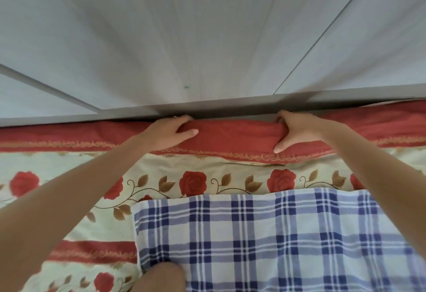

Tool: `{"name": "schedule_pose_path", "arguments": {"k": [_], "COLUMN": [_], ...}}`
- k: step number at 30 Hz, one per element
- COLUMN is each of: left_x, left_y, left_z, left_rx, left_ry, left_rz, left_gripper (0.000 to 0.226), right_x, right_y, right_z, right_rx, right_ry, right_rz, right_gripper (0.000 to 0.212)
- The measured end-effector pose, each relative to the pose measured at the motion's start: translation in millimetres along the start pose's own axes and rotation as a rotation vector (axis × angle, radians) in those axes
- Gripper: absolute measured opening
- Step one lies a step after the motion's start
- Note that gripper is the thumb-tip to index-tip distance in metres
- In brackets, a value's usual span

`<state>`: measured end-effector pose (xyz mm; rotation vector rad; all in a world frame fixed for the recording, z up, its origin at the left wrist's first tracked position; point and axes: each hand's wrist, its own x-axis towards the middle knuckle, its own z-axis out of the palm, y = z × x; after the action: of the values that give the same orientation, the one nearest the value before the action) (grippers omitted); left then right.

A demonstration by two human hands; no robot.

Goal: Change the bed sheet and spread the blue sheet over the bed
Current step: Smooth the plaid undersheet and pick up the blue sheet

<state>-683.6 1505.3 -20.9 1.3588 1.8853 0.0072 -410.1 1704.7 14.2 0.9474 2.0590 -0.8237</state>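
Pale panelled wall (207,38) up top, rose-patterned sheet (161,167) stretched out below it. The blue checked sheet (276,234) lies on that, on the near side. Against the wall, left hand (168,133) and right hand (297,132) both grip the rose sheet's bunched red border, fingers curled.

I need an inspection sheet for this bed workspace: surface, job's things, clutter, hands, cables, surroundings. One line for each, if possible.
Surface: covered by the rose sheet wherever it shows.
Job's things: blue checked sheet lies on the rose sheet, near side, covering only part.
Clutter: nothing seen.
Hands: left hand and right hand both grip the rose sheet's red edge at the wall.
Cables: nothing seen.
Surroundings: pale panelled wall; grey ledge just above the red edge.
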Motion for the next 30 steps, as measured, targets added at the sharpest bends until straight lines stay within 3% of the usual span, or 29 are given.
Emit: {"name": "schedule_pose_path", "arguments": {"k": [2, 5, 8, 12, 16, 20, 24, 28, 30], "left_x": [-4.4, -1.4, 5.7, 25.0, 51.9, 72.5, 87.2, 71.7, 50.7], "left_y": [1.3, 1.3, 10.6, 21.0, 24.5, 28.3, 49.0, 70.4, 82.6], "left_z": [-5.6, -9.5, -19.8, -31.9, -25.7, -12.2, 11.0, 19.1, 20.6], "left_rx": [-0.024, -0.154, -0.339, -0.387, -0.627, -0.521, -0.009, -0.194, -0.181], "left_ry": [-0.06, -0.18, -0.358, -0.497, -0.592, -0.546, -0.343, -0.021, 0.037], "left_rz": [0.022, -0.088, -0.177, -0.372, -0.372, -0.459, -0.324, -0.055, 0.109], "left_gripper": [0.069, 0.069, 0.05, 0.05, 0.027, 0.03, 0.032, 0.023, 0.051], "right_x": [-7.1, -6.1, -0.1, 2.1, 13.8, 21.4, 28.6, 35.1, 41.5], "right_y": [-1.8, -9.2, -9.4, 1.2, 11.0, -0.9, -14.6, -27.8, -28.1], "right_z": [-3.6, -4.9, -4.7, -11.3, -4.1, 0.3, 1.2, -1.9, 2.5], "right_rx": [0.023, 0.065, 0.152, 0.31, 0.342, 0.346, 0.175, -0.046, -0.079], "right_ry": [-0.107, -0.099, -0.111, -0.092, -0.035, -0.044, -0.19, -0.161, -0.105], "right_rz": [0.023, 0.048, 0.027, 0.017, 0.134, 0.18, 0.254, 0.304, 0.293], "right_gripper": [0.08, 0.079, 0.075, 0.067, 0.069, 0.045, 0.031, 0.03, 0.021]}}
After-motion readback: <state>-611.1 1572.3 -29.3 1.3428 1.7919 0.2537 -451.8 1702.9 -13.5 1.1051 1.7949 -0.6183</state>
